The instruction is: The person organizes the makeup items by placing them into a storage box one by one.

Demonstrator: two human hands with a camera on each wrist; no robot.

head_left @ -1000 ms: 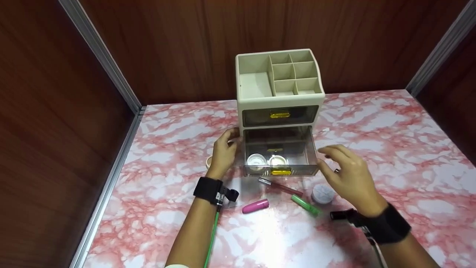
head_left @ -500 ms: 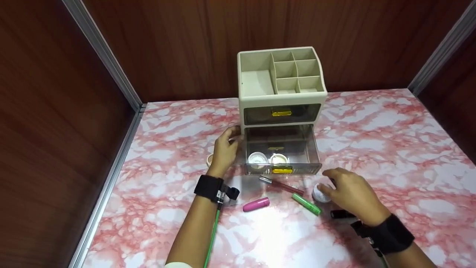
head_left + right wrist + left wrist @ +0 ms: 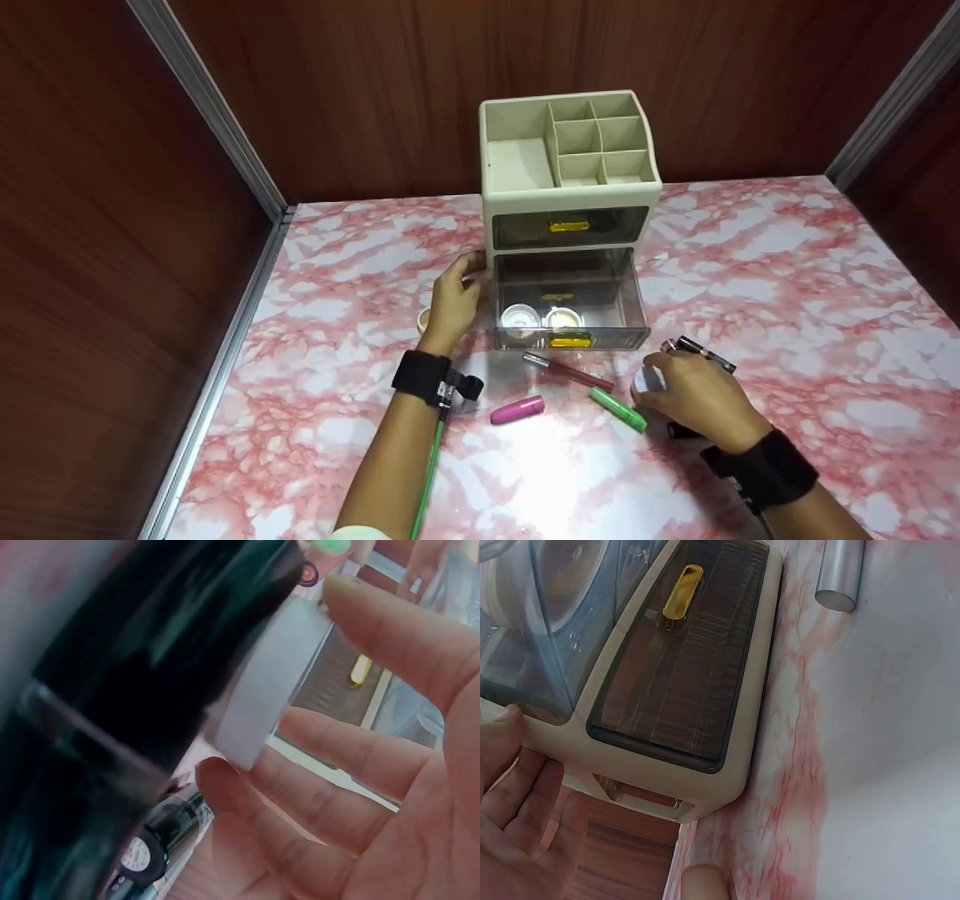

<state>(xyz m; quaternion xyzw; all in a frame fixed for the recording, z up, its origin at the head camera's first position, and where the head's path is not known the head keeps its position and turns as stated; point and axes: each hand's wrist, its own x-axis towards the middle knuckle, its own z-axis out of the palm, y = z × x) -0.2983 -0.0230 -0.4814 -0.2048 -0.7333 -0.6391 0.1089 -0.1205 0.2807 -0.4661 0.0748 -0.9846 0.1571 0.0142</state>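
Observation:
A cream cosmetics organizer [image 3: 570,196] stands at the back with its clear lower drawer [image 3: 626,340] pulled out. Two round jars, one white [image 3: 520,319] and one yellowish [image 3: 564,318], lie inside that drawer. My left hand [image 3: 456,304] rests against the organizer's left side, thumb on its front edge and fingers at the side wall in the left wrist view. Right of the drawer, my right hand [image 3: 694,394] grips a flat white jar [image 3: 266,682] between thumb and fingers; the hand hides part of the jar from the head camera.
A dark red lip gloss tube [image 3: 574,373], a pink tube [image 3: 517,410] and a green tube [image 3: 617,409] lie before the drawer. Black tubes [image 3: 705,352] surround my right hand. Another small round jar [image 3: 424,320] sits beside my left wrist. Brown panels enclose the marbled table [image 3: 337,450].
My right hand has come down from beside the open drawer to the flat white jar, and its fingers have closed round it. My left hand stays at the organizer's side.

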